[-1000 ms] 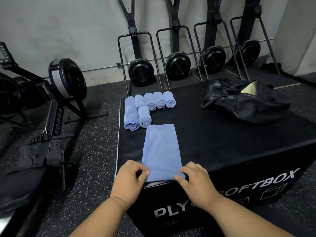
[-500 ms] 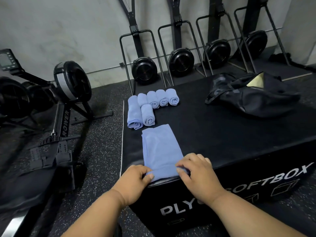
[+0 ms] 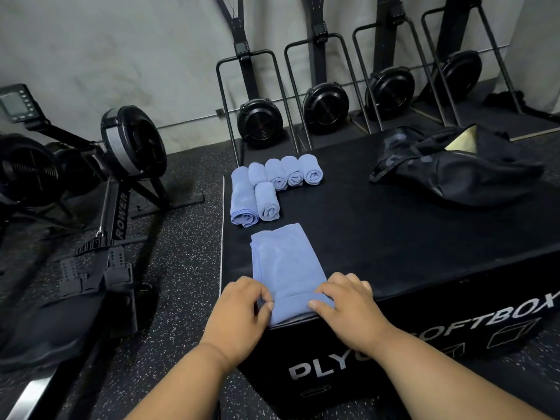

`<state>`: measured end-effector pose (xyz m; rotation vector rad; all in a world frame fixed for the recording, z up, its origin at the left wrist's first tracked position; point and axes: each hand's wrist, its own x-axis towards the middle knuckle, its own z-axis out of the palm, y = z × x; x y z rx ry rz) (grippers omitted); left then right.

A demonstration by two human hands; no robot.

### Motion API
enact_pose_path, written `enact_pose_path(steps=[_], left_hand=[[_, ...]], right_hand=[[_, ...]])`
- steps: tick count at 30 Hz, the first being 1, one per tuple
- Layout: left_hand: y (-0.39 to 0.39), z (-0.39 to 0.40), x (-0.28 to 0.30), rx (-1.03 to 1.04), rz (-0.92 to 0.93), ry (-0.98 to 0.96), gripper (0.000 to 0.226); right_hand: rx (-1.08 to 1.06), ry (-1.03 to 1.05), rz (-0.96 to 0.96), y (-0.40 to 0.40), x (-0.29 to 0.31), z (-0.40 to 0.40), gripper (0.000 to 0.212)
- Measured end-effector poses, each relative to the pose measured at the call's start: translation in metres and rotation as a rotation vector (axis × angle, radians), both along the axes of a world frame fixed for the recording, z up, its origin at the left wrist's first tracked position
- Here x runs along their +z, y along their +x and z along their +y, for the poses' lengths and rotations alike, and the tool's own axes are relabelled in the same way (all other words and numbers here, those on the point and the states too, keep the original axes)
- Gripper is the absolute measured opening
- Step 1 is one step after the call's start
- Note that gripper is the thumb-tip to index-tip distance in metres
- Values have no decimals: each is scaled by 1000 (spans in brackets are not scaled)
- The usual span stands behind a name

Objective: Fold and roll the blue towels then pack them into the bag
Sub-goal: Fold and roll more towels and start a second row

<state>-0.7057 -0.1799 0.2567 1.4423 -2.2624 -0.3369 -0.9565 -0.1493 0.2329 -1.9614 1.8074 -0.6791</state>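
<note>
A folded blue towel (image 3: 285,265) lies lengthwise on the black plyo box (image 3: 394,237), its near end curled into a small roll at the box's front edge. My left hand (image 3: 242,313) pinches the left end of that roll. My right hand (image 3: 348,304) grips the right end, fingers curled over it. Several rolled blue towels (image 3: 272,186) lie in a row at the box's far left corner. The black bag (image 3: 454,171) sits at the far right, its mouth open with a yellow lining showing.
The box's front edge runs just under my hands, with speckled rubber floor (image 3: 181,268) below. A rowing machine (image 3: 115,183) stands to the left. Several black ski-type machines (image 3: 324,107) line the wall behind the box.
The near end of the towel has been turned over into a thicker roll and both hands have shifted slightly forward with it. The camera has moved closer.
</note>
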Motion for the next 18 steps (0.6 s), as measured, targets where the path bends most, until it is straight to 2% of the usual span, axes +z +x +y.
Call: enact_pose_path(steps=[2, 4, 5, 8, 12, 16, 17, 18], left_hand=[[-1, 6, -4, -71, -68, -67, 20], [1, 7, -11, -84, -106, -50, 37], [2, 6, -13, -71, -100, -28, 38], [2, 0, -10, -17, 11, 91, 26], [4, -9, 0, 48, 195, 403, 5], [7, -14, 4, 99, 275, 557, 11], [7, -16, 3, 108, 266, 558, 9], [7, -16, 2, 120, 259, 532, 6]], right_hand=[[-13, 8, 4, 2, 1, -4, 29], [-22, 22, 4, 2, 3, -6, 29], [-25, 28, -10, 3, 4, -6, 28], [-34, -18, -99, 2, 7, -2, 24], [-55, -2, -284, -1, 10, 3, 36], [-61, 8, -255, -1, 5, -3, 13], [-64, 10, -241, -1, 5, -4, 10], [-62, 8, -220, 0, 5, -6, 16]])
